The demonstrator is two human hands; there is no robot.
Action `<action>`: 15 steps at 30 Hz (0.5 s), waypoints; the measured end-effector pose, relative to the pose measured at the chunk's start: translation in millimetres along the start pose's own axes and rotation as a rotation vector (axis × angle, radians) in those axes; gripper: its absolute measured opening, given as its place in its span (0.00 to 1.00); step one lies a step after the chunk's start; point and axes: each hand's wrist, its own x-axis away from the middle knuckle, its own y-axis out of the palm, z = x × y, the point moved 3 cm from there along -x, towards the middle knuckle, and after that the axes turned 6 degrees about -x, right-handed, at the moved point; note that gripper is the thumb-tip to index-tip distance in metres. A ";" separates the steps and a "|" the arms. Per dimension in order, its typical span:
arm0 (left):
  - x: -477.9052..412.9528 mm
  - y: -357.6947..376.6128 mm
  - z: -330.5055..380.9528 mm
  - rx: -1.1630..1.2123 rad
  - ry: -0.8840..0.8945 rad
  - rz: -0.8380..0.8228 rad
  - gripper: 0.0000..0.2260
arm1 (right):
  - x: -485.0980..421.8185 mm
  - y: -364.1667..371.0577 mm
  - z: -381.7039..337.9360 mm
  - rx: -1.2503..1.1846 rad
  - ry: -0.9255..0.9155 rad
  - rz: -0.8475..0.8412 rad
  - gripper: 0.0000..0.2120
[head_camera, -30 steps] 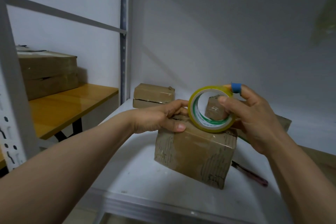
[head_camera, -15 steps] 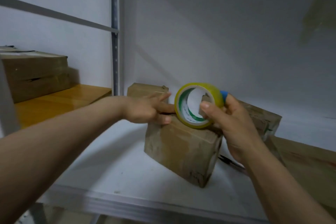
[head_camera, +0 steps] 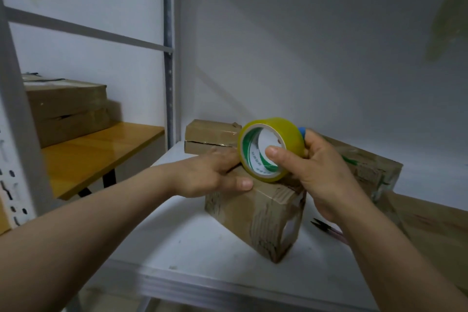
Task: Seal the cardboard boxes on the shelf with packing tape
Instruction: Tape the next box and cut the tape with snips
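Brown stacked boxes (head_camera: 68, 109) are sitting on a wooden table (head_camera: 101, 154) at the far left, now back in fuller view as the camera is swinging that way again. A flat box (head_camera: 210, 134) is lying at the back of the white shelf (head_camera: 197, 248). In front of it the left hand (head_camera: 212, 175) is pressing on top of the cardboard box (head_camera: 253, 213), which is standing near the shelf's middle; its fingers are lying close together and nearly straight, the thumb resting along the near top edge, the fingertips hiding behind the tape roll (head_camera: 271, 149). The roll is touching the box top and is turning its yellow outer band more toward the camera than half a second ago. The right hand (head_camera: 321, 172) is gripping it, thumb hooking into the core, fingers curling round the outside, one wearing a blue cap (head_camera: 301, 131). A larger box (head_camera: 367, 167) is lying behind that hand, and a dark tool (head_camera: 326, 229) is lying on the shelf beside the wrist.
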 end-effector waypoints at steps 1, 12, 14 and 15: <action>-0.2 -0.5 -1.1 -0.027 -0.004 -0.002 0.28 | -0.3 -2.6 -3.1 -0.022 0.000 0.007 0.24; -0.7 -8.8 -1.9 -0.114 -0.103 -0.098 0.27 | 11.3 -11.6 -13.6 0.018 0.027 -0.032 0.25; -4.1 -14.2 1.6 -0.095 -0.121 -0.167 0.29 | 14.3 -8.6 -13.3 -0.002 0.028 -0.012 0.27; -6.2 -16.0 4.1 -0.101 -0.123 -0.201 0.29 | 15.4 -7.5 -12.2 -0.011 0.031 -0.003 0.28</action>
